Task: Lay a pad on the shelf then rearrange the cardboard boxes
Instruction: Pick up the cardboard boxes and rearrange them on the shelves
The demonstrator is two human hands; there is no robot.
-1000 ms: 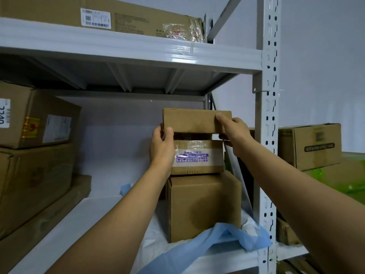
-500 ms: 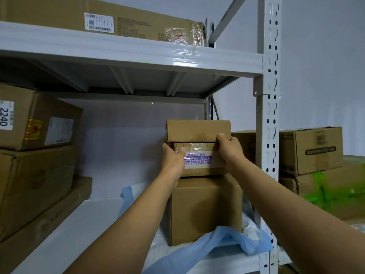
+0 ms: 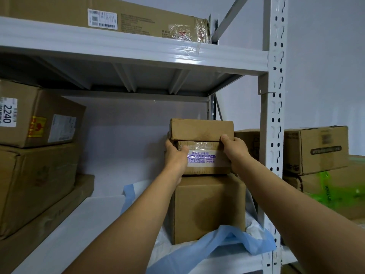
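While both hands, left hand and right hand, clasp the taped middle box, a plain flat box rests atop it; below it, large matte carton on crinkled blue pad.

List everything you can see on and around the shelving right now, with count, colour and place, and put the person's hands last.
stacked boxes: three, brown, right end of the middle shelf; top flat one, taped middle one, large bottom one
blue pad: one, blue and white, under the stack, edge rumpled at the shelf front
left boxes: three, brown, piled at the left end of the same shelf
long box: one, brown with a white label, upper shelf
shelving frame: one, pale grey, perforated upright on the right
boxes beyond the upright: at least two, brown, right side
green plastic: one, green, low right
left hand: fingers grip the taped middle box's left end
right hand: fingers grip its right end
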